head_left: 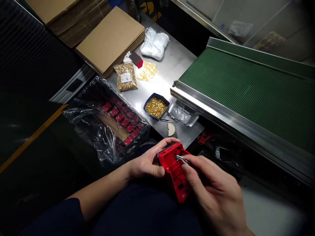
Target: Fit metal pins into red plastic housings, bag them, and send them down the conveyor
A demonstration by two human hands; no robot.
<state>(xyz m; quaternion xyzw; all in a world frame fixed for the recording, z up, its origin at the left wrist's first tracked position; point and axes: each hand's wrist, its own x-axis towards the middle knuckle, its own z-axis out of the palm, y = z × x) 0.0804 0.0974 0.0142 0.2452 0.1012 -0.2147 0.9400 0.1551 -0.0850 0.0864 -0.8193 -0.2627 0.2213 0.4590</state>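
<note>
Low in the head view, my left hand [150, 162] is closed around the upper left edge of a red plastic housing [169, 160], tilted with its ribbed inner side facing up. My right hand [214, 186] pinches a shiny metal tool [180, 158] between thumb and forefinger. It looks like tweezers, and its front end is inside the housing. The fingers hide its rear part. On the metal table ahead stands a blue tray [156, 106] of small gold-coloured parts. Slim metal tweezers [168, 120] and a pale half-round piece [171, 129] lie close to it.
On the left, a plastic-lined box [145, 129] holds several red pieces. Behind it are a bag of gold-coloured parts [125, 77], stacked cardboard [110, 39], orange stickers [147, 71] and a white plastic bundle [155, 43]. A green conveyor belt [246, 88] borders the table's right side.
</note>
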